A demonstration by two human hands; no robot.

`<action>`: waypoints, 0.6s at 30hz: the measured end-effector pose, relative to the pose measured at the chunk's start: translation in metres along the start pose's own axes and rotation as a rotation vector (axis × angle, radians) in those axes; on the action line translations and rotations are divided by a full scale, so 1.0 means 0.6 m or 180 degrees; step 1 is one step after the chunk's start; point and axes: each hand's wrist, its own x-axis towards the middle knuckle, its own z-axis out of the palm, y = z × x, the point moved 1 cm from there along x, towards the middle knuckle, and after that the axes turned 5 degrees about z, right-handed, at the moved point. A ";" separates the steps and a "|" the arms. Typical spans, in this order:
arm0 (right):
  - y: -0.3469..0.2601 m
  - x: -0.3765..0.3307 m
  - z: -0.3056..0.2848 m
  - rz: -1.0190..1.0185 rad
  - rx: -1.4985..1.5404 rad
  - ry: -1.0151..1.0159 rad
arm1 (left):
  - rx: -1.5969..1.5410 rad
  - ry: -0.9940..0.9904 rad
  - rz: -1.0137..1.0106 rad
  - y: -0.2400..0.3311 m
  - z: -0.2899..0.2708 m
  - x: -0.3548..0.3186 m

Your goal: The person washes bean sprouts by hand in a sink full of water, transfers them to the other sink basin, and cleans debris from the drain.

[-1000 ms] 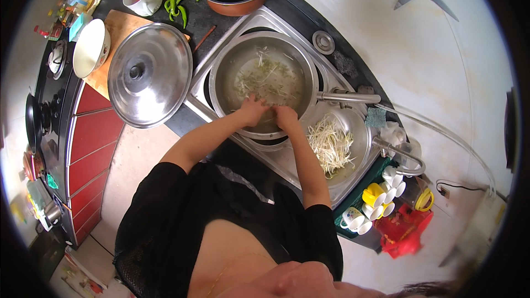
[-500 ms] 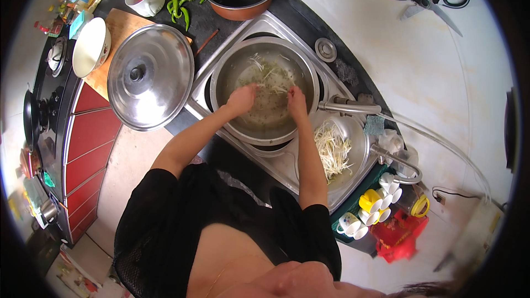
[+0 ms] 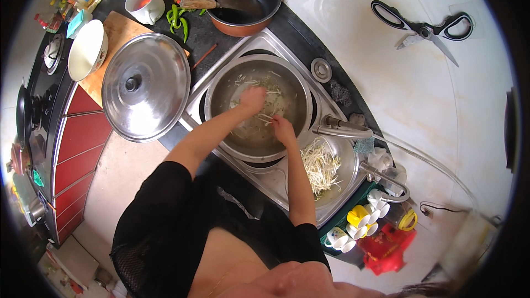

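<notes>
A large steel basin [image 3: 298, 96] of cloudy water sits in the left sink bowl, with loose bean sprouts [image 3: 273, 102] and green bits floating in it. Over its middle, my left hand [image 3: 253, 99] has its fingers curled down at the water, with pale sprouts at the fingertips; its grip is partly hidden. Nearer me, my right hand [image 3: 284, 131] pinches a few bean sprouts [image 3: 266, 117] above the water. A heap of bean sprouts [image 3: 320, 168] lies in the right sink bowl, beside my right forearm.
A steel lid [image 3: 160, 88] overlaps the wooden board [image 3: 118, 27] on the left. Behind stand a pan [image 3: 243, 30] with a cleaver [image 3: 234, 0] across it, green peppers [image 3: 176, 19] and a white mug [image 3: 144, 4]. The faucet [image 3: 345, 129] juts in from the right; cups [image 3: 359, 215] stand near it.
My left hand has moved across to the basin's middle. My right hand has come nearer me and now shows sprouts between its fingers. The whole view has shifted slightly.
</notes>
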 end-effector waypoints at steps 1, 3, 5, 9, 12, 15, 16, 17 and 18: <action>0.007 -0.001 -0.005 -0.0032 0.0194 0.0027 | 0.0256 0.0055 0.0250 0.007 -0.032 -0.001; -0.016 0.004 -0.030 0.0129 0.1543 0.0172 | 0.0560 0.0177 0.0546 0.001 -0.069 0.006; -0.041 0.019 -0.049 0.0361 0.2377 0.0373 | 0.0636 0.0311 0.0655 -0.010 -0.087 0.021; -0.063 0.112 -0.033 0.0091 0.2013 0.0835 | 0.0810 0.0087 0.0127 -0.040 -0.057 0.034; -0.075 0.168 0.010 -0.0461 0.1426 0.0874 | 0.0809 -0.0207 -0.0035 -0.075 -0.030 0.049; -0.067 0.182 0.051 -0.0335 0.1790 0.0330 | 0.0681 -0.0086 0.0095 -0.087 -0.040 0.037; -0.071 0.175 0.055 0.0116 0.2498 -0.0123 | 0.0472 -0.0065 0.0090 -0.092 -0.046 0.035; -0.074 0.166 0.059 0.0578 0.3195 -0.0582 | 0.0265 -0.0046 0.0087 -0.096 -0.055 0.034; -0.087 0.150 0.051 0.0730 0.3655 -0.0836 | -0.0053 -0.0143 0.0054 -0.104 -0.070 0.029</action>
